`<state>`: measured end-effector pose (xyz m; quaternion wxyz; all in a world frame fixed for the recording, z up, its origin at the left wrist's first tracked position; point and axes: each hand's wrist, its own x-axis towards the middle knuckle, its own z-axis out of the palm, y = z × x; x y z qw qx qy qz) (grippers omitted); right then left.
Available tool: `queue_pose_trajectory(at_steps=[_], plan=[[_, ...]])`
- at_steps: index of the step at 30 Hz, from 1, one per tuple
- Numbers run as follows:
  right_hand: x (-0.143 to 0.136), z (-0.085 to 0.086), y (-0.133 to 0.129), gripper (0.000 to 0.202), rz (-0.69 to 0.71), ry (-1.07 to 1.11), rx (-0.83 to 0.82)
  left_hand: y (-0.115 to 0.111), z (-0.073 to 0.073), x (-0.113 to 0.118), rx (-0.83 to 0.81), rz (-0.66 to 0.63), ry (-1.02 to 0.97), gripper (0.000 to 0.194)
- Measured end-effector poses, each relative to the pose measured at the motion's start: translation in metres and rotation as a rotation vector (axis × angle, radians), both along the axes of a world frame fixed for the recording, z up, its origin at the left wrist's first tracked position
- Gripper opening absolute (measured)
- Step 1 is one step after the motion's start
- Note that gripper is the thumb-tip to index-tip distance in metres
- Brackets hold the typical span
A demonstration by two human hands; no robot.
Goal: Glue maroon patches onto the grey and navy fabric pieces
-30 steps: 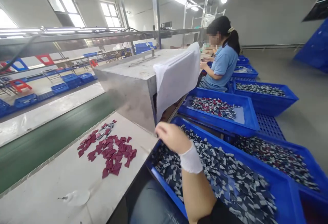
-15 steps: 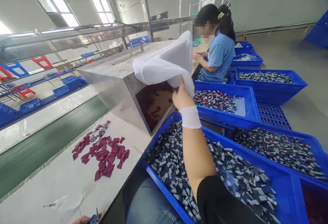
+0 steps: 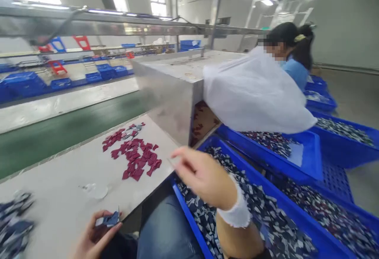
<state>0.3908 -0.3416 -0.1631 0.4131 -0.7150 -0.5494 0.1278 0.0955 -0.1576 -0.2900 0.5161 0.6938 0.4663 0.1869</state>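
Note:
My left hand (image 3: 96, 235) is at the table's front edge, thumb and fingers closed on a small dark blue and grey fabric piece (image 3: 111, 219); a thin upright sliver stands at the piece's end. My right hand (image 3: 204, 176), smeared by motion, wears a white wristband (image 3: 237, 205) and hovers over the table edge and the near blue bin. Its fingers look pinched, with a faint thin line at their tips. Maroon fabric pieces (image 3: 137, 158) lie in a loose pile on the white table (image 3: 68, 176). A white cloth (image 3: 251, 93) billows from the metal box (image 3: 168, 105), apart from my hand.
Dark and grey pieces (image 3: 16, 223) lie at the table's left. Beyond runs a green belt (image 3: 74, 121). On my right, a blue bin (image 3: 189, 215) holds many dark and white pieces, with more filled bins beyond. A co-worker (image 3: 296, 69) sits behind the cloth.
My right hand has let go of the white cloth and come down towards me; the cloth now spreads out to the right. More of my left hand shows, and the view has turned left.

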Motion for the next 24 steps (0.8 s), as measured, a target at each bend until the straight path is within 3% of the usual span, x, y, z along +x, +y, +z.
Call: queue_pose_trajectory(at_steps=[1, 2, 6, 9, 12, 19, 24], plan=[[-0.015, -0.015, 0.024, 0.023, 0.138, -0.012, -0.130, 0.000, 0.001, -0.004, 0.008, 0.015, -0.022, 0.064], [-0.027, -0.033, 0.049, 0.022, 0.175, -0.028, -0.203, 0.002, 0.001, -0.009, 0.011, 0.032, -0.050, 0.061], [-0.058, -0.104, 0.136, 0.043, 0.063, -0.076, -0.352, 0.012, -0.007, -0.031, -0.022, 0.085, -0.107, 0.055], [-0.066, -0.131, 0.173, 0.043, 0.023, -0.092, -0.380, 0.019, -0.011, -0.045, -0.038, 0.091, -0.076, 0.049], [-0.068, -0.138, 0.193, 0.027, 0.062, -0.091, -0.368, 0.022, -0.008, -0.052, -0.046, 0.109, -0.071, 0.044], [-0.059, -0.136, 0.219, 0.005, 0.148, 0.063, -0.294, 0.029, 0.005, -0.052, -0.090, 0.120, -0.064, 0.035], [-0.064, -0.120, 0.202, 0.019, 0.213, 0.393, -0.296, 0.030, 0.007, -0.049, -0.143, 0.140, -0.128, 0.033]])
